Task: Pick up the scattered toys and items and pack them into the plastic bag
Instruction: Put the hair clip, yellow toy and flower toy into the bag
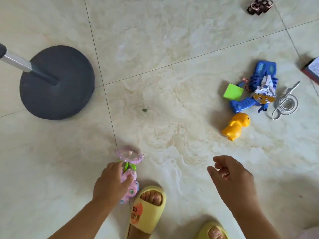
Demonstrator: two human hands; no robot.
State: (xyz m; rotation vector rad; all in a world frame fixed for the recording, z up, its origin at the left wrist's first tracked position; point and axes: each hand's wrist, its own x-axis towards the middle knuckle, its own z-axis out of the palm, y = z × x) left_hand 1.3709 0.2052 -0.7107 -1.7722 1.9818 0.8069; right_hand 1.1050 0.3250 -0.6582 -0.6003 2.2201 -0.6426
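Floor: pale marbled tiles (pixel 155 49) with dark grout lines; a small dark speck (pixel 144 110) lies near the middle.
Stand base: a round dark grey base (pixel 69 100) with a metal pole (pixel 15 62) sits at far left, well apart from the toys.
Slippers: two yellow slippers, the left slipper (pixel 146 214) just beside the pink toy, the right slipper (pixel 213 230) at the bottom edge.
Left hand: the left hand (pixel 110 183) grips a pink translucent toy (pixel 129 169), fingers and thumb curled round its middle.
Pink toy: its long axis runs away from the person, the ringed round end pointing forward and the other end back toward the slipper.
Right hand: the right hand (pixel 231 178) hovers over the floor with fingers loosely curled, holding nothing.
Toy cluster: at right lie a yellow duck (pixel 236 126), a blue toy gun (pixel 243 104), a green block (pixel 233 92), a blue-and-white robot toy (pixel 264 83) and a coiled white cable (pixel 286 102), close together.
Duck: lies on its side, head toward the cluster.
Far items: a dark brown linked toy (pixel 259 6) at the top; a box corner (pixel 310 69) at the right edge.
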